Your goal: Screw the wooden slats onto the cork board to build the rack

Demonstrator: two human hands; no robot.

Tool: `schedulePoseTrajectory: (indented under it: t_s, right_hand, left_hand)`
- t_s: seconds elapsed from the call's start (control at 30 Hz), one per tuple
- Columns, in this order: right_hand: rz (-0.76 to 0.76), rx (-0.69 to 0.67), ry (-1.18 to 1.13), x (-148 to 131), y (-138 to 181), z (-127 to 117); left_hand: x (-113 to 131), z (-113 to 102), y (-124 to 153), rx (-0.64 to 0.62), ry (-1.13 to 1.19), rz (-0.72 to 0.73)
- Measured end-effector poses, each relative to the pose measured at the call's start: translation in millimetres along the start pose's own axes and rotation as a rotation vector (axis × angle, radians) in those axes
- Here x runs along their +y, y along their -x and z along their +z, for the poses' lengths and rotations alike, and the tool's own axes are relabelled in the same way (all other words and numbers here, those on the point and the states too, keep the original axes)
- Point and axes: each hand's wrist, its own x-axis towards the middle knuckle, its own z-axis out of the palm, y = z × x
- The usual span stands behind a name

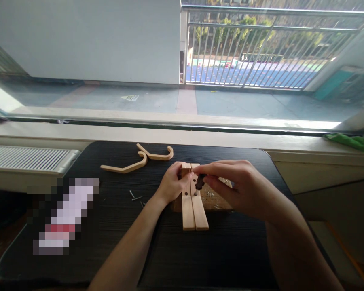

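Note:
Two light wooden slats (194, 210) lie side by side on a black table (115, 226), running toward me, each with small holes near the far end. My left hand (170, 185) is closed on their far left edge and steadies them. My right hand (234, 186) pinches a small dark tool (199, 182) whose tip rests at a hole in the right slat. A brown cork-like board (214, 199) lies under the slats, partly hidden by my right hand.
Two curved wooden hooks (139, 159) lie at the table's far side. Loose screws (135, 197) sit left of my left wrist. A blurred-out object (63, 216) lies at the left. A radiator grille (27, 157) and window ledge with a green cloth (352, 141) run behind.

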Motion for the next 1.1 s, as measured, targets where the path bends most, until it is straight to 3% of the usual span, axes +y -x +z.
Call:
schedulePoseTrajectory:
  t_s: [0.57,1.1]
  right_hand:
    - [0.045,0.062,-0.033,9.2,-1.9,-0.6]
    - [-0.002,0.085,0.015,6.1,-3.1,4.2]
  left_hand:
    - [-2.3,-0.1,0.3,-0.003,-0.002,-0.004]
    - [-2.4,0.0,0.5,-0.014,0.062,-0.024]
